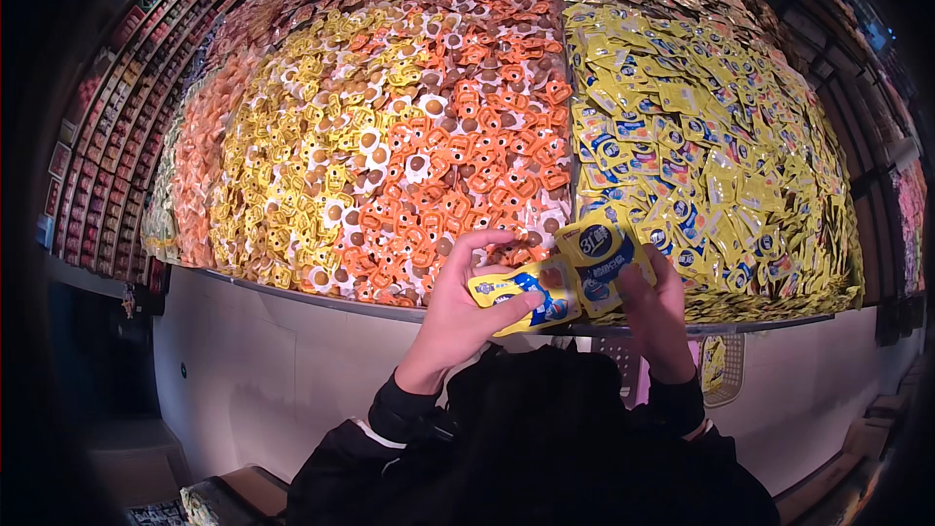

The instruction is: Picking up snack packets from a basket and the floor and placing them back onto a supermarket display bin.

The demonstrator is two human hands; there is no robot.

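My left hand (pixel 467 310) grips a yellow and blue snack packet (pixel 529 291), its thumb lying across the front. Another yellow packet (pixel 595 252) with a dark blue round mark is in my right hand (pixel 657 307), which looks slightly blurred. The two packets meet or overlap at their edges, just above the front rim of the display bin. Beyond my right hand spreads a heap of similar yellow packets (pixel 679 117). Orange packets (pixel 467 168) with brown egg shapes lie past my left hand.
A dark divider (pixel 571 117) parts the orange and yellow heaps. Yellow egg-snack packets (pixel 292 183) and pale pink packets (pixel 201 153) fill the left side. Below the bin edge stands a plastic basket (pixel 733 372) holding yellow packets. Stocked shelves (pixel 124 109) rise at the left; cardboard boxes (pixel 869 438) sit lower right.
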